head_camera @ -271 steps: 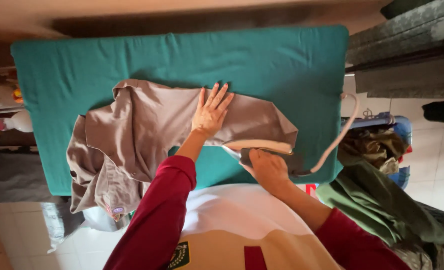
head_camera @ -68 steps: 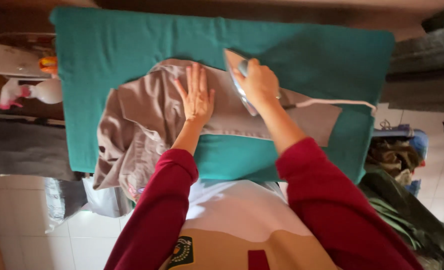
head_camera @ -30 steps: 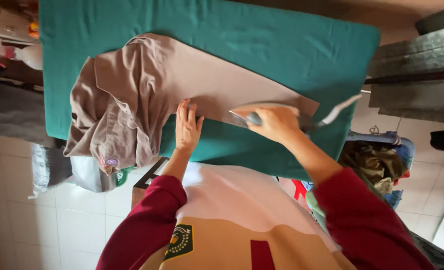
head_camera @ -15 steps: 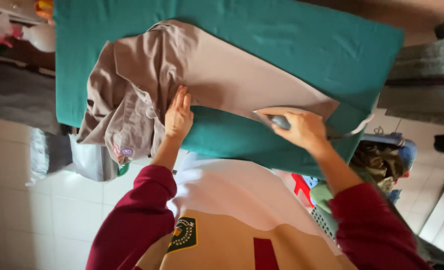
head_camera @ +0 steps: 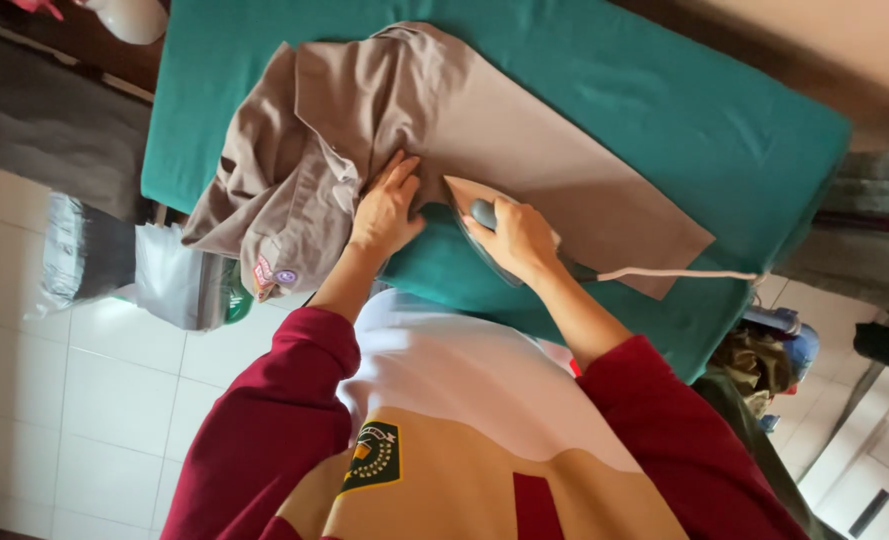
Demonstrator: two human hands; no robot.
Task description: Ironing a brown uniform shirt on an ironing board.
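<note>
Now, in the head view, the iron (head_camera: 484,225) is seen much nearer the left hand (head_camera: 384,210) than half a sec ago: it has been drawn leftward along the near edge of the shirt (head_camera: 434,130), from the right end of the flattened panel to approx. its middle. The right hand (head_camera: 519,238) is wrapped round the iron's grey handle, fingers closed tight on it, w/ the cord (head_camera: 674,273) trailing off to the right. The left hand is laid flat on the fabric just left of the iron's tip, fingers held close together and pointed toward the far side, pressing the cloth down. From this it is judged that the long right-hand stretch of the panel has been smoothed already, while the bunched, creased part at the left, w/ its sewn badges (head_camera: 269,272), is not yet pressed.

The shirt is spread across the teal ironing board (head_camera: 664,110), its crumpled end hanging over the near-left corner.

Re containers: none can be made out for certain. A pale bag-like bundle (head_camera: 179,290) is seen below the board at left, contents hidden. A heap of clothes (head_camera: 754,365) is piled at right; what holds it can't be told.
</note>
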